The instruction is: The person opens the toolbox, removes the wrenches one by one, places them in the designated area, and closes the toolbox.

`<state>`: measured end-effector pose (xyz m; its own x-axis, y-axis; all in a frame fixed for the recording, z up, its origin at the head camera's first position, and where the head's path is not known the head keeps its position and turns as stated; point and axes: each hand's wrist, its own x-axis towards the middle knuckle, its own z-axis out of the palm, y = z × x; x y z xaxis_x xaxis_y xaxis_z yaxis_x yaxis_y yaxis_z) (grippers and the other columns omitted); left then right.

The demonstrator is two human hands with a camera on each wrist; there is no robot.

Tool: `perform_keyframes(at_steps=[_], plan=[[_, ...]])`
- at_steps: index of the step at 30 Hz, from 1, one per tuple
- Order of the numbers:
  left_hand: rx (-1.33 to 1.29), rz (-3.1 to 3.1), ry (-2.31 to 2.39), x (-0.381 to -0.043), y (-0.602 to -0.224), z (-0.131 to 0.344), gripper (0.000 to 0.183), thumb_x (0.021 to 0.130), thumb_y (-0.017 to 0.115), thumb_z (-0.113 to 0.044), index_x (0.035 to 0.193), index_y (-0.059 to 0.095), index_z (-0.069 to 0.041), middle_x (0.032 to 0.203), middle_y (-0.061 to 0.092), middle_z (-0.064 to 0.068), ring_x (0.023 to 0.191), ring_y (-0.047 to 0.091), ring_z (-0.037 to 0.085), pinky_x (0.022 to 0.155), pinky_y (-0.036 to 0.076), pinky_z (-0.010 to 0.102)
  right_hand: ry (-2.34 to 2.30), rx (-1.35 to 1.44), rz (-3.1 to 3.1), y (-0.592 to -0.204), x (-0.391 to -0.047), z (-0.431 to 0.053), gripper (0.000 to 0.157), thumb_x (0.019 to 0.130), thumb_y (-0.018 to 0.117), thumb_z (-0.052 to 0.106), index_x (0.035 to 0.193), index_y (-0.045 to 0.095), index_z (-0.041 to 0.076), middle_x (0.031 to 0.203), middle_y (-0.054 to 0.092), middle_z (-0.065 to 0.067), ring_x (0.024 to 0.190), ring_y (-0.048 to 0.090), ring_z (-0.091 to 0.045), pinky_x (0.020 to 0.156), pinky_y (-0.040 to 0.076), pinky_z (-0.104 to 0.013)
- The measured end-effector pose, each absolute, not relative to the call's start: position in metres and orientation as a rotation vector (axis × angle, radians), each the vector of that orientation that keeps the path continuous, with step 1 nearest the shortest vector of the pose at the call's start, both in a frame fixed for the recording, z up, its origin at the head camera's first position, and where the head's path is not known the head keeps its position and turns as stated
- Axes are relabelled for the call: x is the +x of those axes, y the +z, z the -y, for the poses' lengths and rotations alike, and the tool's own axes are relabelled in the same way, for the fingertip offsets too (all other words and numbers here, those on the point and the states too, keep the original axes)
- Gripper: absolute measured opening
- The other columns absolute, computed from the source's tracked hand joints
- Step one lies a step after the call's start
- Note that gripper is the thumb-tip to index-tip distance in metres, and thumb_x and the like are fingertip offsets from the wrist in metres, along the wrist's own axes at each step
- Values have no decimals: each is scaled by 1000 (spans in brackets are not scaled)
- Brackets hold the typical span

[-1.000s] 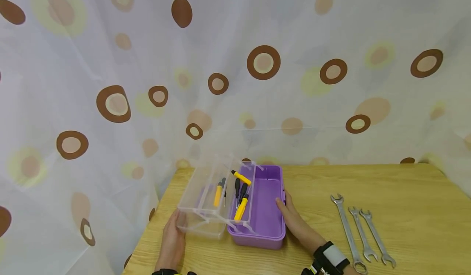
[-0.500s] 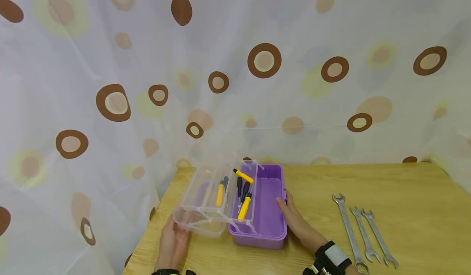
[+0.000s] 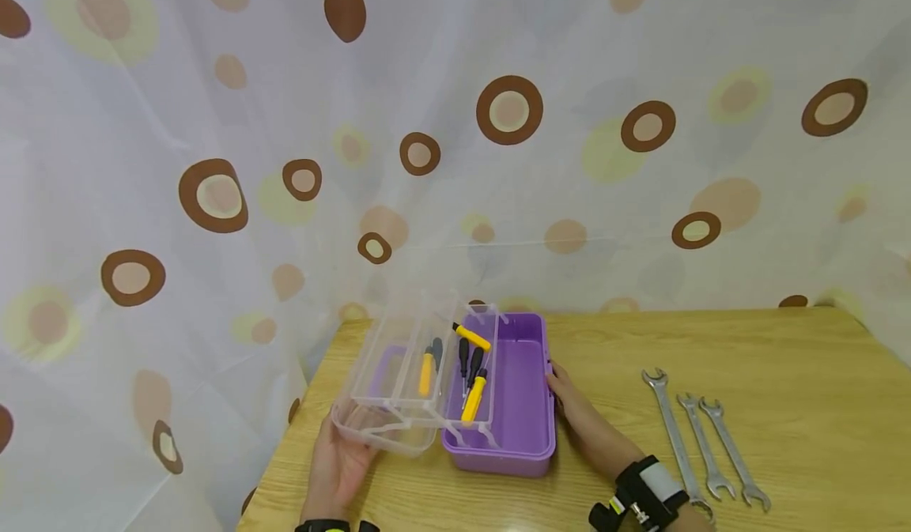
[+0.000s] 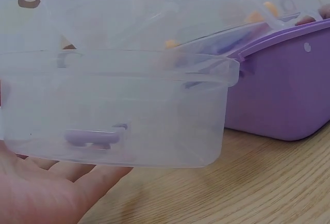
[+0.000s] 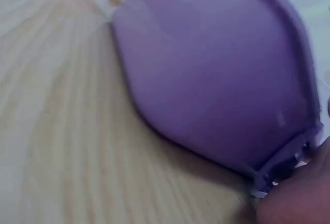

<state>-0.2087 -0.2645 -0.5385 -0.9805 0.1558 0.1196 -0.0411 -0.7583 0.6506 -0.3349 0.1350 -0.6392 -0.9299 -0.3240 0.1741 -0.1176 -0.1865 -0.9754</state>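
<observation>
A purple toolbox [image 3: 501,461] stands on the table with its clear lid [image 3: 387,435] swung out left and clear trays [image 3: 409,402] fanned out on arms. Several screwdrivers, among them a yellow one [image 3: 474,396] and a black one [image 3: 464,356], lie in the trays. Palm up, my left hand [image 3: 338,465] supports the lid; the left wrist view shows its fingers [image 4: 100,180] stretched under the lid's bottom. My right hand [image 3: 587,421] touches the toolbox's right side, beside a latch [image 5: 283,170] in the right wrist view. Its far fingers are hidden.
Three combination and open-ended wrenches lie right of the toolbox: a long wrench [image 3: 672,431], a short wrench [image 3: 704,443] and another wrench [image 3: 735,451]. The wooden table [image 3: 797,374] meets a patterned curtain [image 3: 598,200] behind.
My left hand has slid farther under the lid, which has tilted up slightly. My right thumb has come down from the toolbox's rim to its outer side.
</observation>
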Motion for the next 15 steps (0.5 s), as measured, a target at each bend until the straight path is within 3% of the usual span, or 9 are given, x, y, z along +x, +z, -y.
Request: perform_keyframes(at_steps=[2,3,4,7,10,12,15], plan=[[215,-1102,2844,-208,-537,263,43,116,27,-39,142,55,-18,137,65,2,130,62,20,115,46,47,-2168,-433,-1878,-626,-328,-138,73,110,43,49,170,12,21,176,11,-10,161,11,-33,128,9,-58],[197,-1131,2842,-209,-537,263,43,116,27,-39,145,49,-17,138,63,2,130,62,19,115,45,47,-2078,-301,-1914,-599,-305,-137,74,112,36,49,170,2,18,176,-5,-13,161,-8,-37,125,-4,-64],[167,-1157,2841,-208,-536,262,45,116,28,-40,150,43,-15,140,62,2,130,62,19,116,45,47,-2037,-278,-1933,-585,-295,-136,72,114,33,47,170,-1,18,176,-10,-12,160,-16,-37,124,-8,-64],[105,-1224,2836,-207,-533,259,52,116,24,-40,161,22,-13,155,46,8,132,60,19,119,40,48,-2002,-236,-1968,-551,-274,-130,67,116,29,39,170,-4,15,176,-12,-12,160,-17,-35,126,-8,-61],[76,-1215,2856,-206,-529,257,59,115,17,-35,167,4,-10,171,18,16,136,57,22,124,31,52,-2016,-216,-1952,-538,-267,-126,63,117,25,31,169,-4,12,176,-12,-14,160,-17,-34,127,-8,-59],[80,-1198,2866,-204,-527,257,61,114,13,-31,167,-4,-7,174,0,19,137,55,24,126,26,54,-2036,-202,-1922,-537,-266,-125,62,117,26,28,169,-2,12,176,-10,-13,160,-16,-33,127,-8,-58],[109,-1182,2854,-201,-525,258,63,112,9,-29,166,-12,-5,174,-11,19,137,54,23,127,21,55,-2036,-203,-1914,-535,-266,-125,62,117,27,27,169,-1,11,176,-10,-15,160,-17,-35,126,-10,-60]])
